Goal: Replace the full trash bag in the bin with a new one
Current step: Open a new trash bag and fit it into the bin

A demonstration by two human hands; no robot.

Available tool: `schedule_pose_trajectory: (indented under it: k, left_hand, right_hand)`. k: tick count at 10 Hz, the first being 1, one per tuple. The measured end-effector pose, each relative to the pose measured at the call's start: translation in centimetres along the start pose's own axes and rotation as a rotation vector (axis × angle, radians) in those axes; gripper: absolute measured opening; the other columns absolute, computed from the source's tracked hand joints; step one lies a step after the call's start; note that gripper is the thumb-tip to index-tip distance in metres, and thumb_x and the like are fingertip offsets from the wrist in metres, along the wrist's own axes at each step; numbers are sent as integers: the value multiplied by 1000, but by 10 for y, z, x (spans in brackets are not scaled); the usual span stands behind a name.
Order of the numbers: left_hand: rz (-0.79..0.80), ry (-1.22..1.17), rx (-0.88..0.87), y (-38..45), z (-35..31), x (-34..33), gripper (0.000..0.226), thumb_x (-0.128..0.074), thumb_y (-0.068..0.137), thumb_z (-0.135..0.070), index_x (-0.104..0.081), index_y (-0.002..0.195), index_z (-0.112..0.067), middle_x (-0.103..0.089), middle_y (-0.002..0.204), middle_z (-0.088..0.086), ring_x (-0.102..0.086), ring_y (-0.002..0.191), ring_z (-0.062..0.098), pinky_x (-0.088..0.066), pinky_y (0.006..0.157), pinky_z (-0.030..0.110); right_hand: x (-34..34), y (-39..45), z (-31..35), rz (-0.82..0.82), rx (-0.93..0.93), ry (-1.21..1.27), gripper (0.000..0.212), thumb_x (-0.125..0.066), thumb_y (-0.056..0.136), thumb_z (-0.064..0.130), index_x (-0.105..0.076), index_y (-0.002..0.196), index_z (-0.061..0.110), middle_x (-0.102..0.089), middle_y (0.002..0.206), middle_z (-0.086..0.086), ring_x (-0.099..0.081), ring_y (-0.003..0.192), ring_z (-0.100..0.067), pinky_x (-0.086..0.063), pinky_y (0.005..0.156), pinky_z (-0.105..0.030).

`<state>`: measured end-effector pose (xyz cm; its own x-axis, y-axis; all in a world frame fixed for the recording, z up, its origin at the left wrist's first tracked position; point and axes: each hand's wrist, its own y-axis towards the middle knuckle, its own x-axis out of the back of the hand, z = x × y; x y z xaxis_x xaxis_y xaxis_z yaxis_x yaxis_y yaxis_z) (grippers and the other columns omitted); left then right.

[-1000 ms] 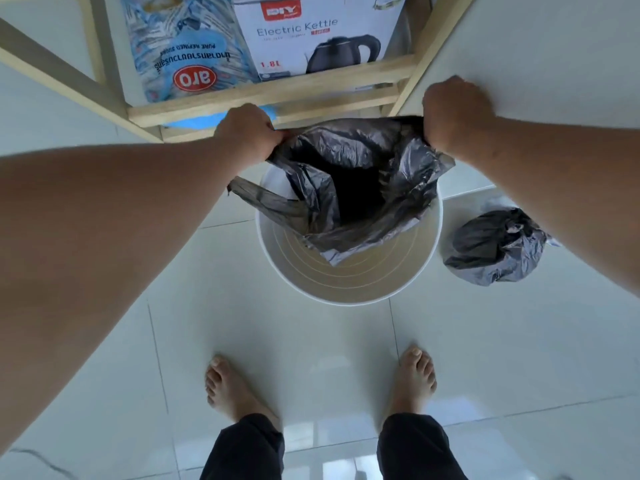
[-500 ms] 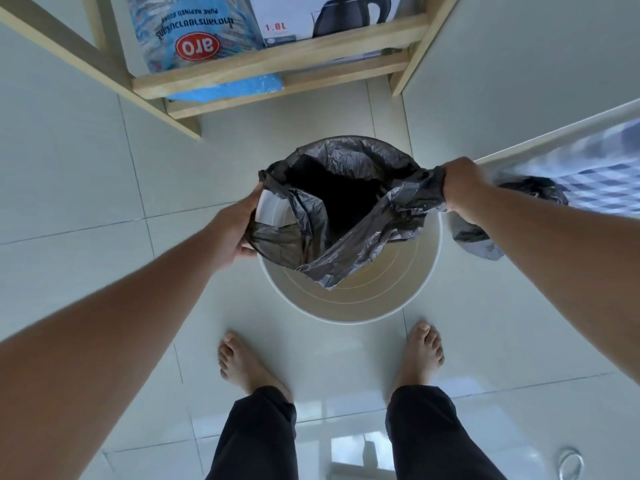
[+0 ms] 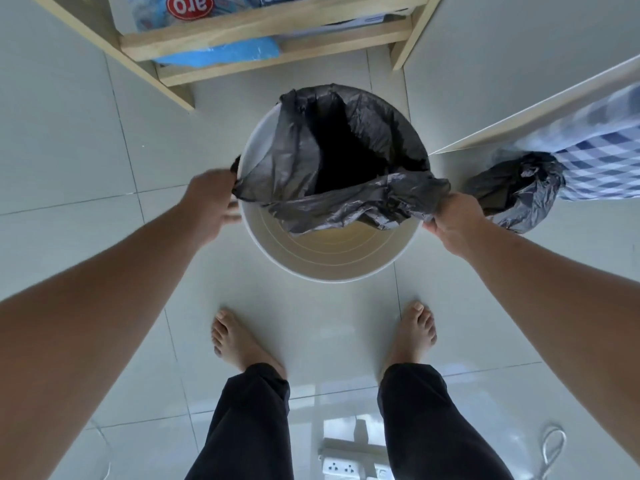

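New thin black plastic bag hung open inside the round white bin.
Left hand (blurred) and right hand pinched its edge at opposite rim sides.

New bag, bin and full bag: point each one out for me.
new bag (image 3: pixel 349 206), head view: crumpled near edge of its mouth.
bin (image 3: pixel 332 275), head view: bare near rim.
full bag (image 3: pixel 509 188), head view: bulging side, on the floor right of the bin.
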<state>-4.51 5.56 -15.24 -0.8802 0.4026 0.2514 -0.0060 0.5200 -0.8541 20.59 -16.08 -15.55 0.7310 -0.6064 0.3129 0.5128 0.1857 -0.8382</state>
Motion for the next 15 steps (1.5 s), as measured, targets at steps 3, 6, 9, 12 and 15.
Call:
schedule_pose_trajectory:
  k: [3,6,9,12,15]
  left_hand:
    - [-16,-209,130,1,49,17,27,-42,100,2,-65,87,-3,-73,59,4,-71,53,13,-60,48,29]
    - [174,-361,167,29,32,5,21,-69,87,-36,-72,93,-15,-77,89,1,-70,79,14,-53,85,26]
    - [469,-228,85,-12,45,9,21,-80,76,-24,-67,93,-25,-62,87,-3,-53,78,15,-51,70,30]
    - [236,-300,50,-27,46,-18,10,-57,97,-10,-63,90,-5,-72,72,5,-71,65,17,-62,60,31]
    - [178,-389,197,-33,61,-53,27,-49,101,-23,-60,77,-19,-60,55,-3,-50,42,8,-40,43,18]
  right_hand:
    - [1,0,-17,-42,419,-610,24,-57,75,-1,-71,84,16,-67,75,-7,-61,74,-17,-42,65,-26]
    - [12,13,-13,-61,662,-908,21,-64,82,11,-61,102,6,-71,90,-20,-65,83,-40,-35,63,-27]
    - [29,-34,11,-215,854,-631,37,-54,83,6,-68,116,13,-53,105,-6,-51,92,-17,-38,85,-16]
    - [50,-58,-36,-93,857,-939,11,-69,85,22,-72,88,12,-56,83,2,-55,89,-24,-45,75,-33]
    - [50,-58,-99,43,888,-915,14,-79,80,15,-69,73,8,-60,74,-1,-57,65,-18,-41,57,-21]
